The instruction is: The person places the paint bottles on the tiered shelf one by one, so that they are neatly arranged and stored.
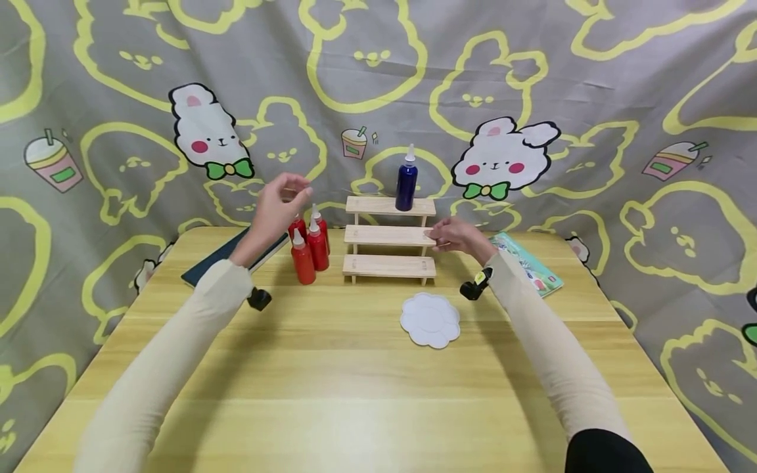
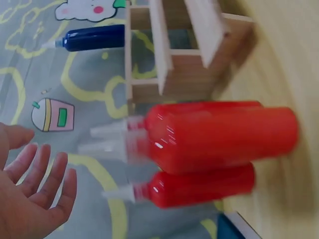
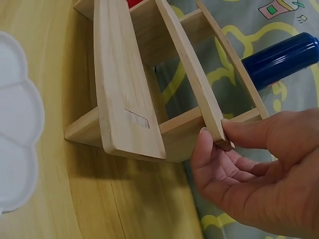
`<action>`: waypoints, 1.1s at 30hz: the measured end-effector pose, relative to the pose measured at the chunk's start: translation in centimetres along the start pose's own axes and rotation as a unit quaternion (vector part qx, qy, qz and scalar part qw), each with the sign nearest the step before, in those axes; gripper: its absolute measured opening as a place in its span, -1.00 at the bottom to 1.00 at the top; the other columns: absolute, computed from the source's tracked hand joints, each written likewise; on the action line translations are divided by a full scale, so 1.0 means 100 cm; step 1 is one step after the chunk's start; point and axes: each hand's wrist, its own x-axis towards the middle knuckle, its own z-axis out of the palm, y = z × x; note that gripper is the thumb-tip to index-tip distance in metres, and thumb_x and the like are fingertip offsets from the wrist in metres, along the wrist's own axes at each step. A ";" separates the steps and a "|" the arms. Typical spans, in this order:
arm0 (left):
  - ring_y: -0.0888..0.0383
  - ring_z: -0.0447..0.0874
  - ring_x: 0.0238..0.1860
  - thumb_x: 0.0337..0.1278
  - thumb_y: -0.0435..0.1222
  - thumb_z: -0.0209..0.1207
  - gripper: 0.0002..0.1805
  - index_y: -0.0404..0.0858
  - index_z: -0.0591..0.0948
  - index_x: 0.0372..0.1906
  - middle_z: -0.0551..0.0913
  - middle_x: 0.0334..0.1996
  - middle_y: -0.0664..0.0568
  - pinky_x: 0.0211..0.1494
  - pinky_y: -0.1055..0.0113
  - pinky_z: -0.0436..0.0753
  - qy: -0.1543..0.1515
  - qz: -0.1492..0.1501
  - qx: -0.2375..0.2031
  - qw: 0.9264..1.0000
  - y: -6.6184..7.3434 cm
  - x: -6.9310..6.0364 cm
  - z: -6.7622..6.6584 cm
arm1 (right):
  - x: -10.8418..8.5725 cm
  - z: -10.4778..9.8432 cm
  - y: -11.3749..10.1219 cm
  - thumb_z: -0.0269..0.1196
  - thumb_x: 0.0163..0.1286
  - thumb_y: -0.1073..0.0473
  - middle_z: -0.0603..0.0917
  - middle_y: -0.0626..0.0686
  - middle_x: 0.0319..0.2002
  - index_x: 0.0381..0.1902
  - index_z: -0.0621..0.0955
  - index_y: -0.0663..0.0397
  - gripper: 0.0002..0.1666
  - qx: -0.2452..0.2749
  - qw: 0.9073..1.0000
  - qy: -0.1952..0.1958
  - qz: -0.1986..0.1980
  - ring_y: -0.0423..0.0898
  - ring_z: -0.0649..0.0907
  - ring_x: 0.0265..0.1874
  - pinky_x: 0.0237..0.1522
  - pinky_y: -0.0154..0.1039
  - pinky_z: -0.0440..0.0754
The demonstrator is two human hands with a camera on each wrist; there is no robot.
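1. The rack (image 1: 384,234) stands on the desk (image 1: 355,368), just left of the right hand (image 1: 461,236), which pinches one end of its middle tier, thumb above and fingers beneath, probably to steady it.
2. The blue bottle (image 1: 406,187) stands upright on the top tier, beyond the right hand and to its left; bare board on both sides leaves room for more.
3. The red bottles (image 1: 304,263) cluster upright below the left hand (image 1: 280,207), slightly to its right, likely grouped for easy reach.
4. That hand holds nothing, fingers bent, thumb apart; its height seems to clear the nozzles.
5. The plate (image 1: 432,320) lies nearer the person than the right hand, perhaps to leave the rack accessible.
6. The dark book (image 1: 213,259) and green book (image 1: 532,266) lie outward of the hands, apparently out of the way.
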 end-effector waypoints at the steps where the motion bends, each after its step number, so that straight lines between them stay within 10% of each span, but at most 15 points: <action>1: 0.03 0.67 0.00 0.53 -0.17 0.19 -0.65 -0.34 0.61 0.17 0.69 0.05 -0.21 0.07 0.43 0.57 0.008 0.000 0.006 1.000 -0.004 -0.005 -0.003 | 0.000 -0.001 0.001 0.20 0.58 0.32 0.55 -0.02 -0.36 -0.12 0.47 0.27 -0.89 0.003 1.000 -0.003 0.002 -0.22 0.63 -0.46 -0.18 -0.35 0.76; 10: 0.25 0.59 -0.12 0.57 -0.20 0.16 -0.63 -0.38 0.60 0.22 0.67 0.01 -0.26 0.00 0.51 0.51 0.015 -0.010 -0.022 1.000 -0.037 -0.037 -0.018 | 0.005 -0.005 -0.001 0.19 0.58 0.32 0.54 -0.02 -0.28 -0.13 0.42 0.20 -0.87 0.031 0.999 -0.021 -0.002 -0.21 0.67 -0.45 -0.23 -0.36 0.75; 17: 0.10 0.57 0.12 0.53 0.01 0.18 -0.46 -0.30 0.52 0.31 0.59 0.18 -0.11 0.05 0.51 0.58 -0.012 -0.093 -0.060 0.994 -0.048 -0.053 -0.011 | 0.008 -0.003 0.006 0.17 0.58 0.36 0.51 0.01 -0.17 -0.12 0.41 0.21 -0.88 0.078 0.996 -0.031 0.016 -0.22 0.65 -0.45 -0.22 -0.36 0.76; 33: -0.27 0.54 0.32 0.31 -0.23 0.42 -0.41 -0.26 0.51 0.36 0.54 0.33 -0.22 0.33 -0.11 0.60 -0.110 -0.098 -0.021 0.989 -0.072 -0.073 0.008 | 0.003 -0.001 0.009 0.21 0.57 0.30 0.44 0.05 -0.10 -0.04 0.37 0.16 -0.79 0.063 0.998 -0.013 -0.003 -0.25 0.52 -0.47 -0.21 -0.36 0.75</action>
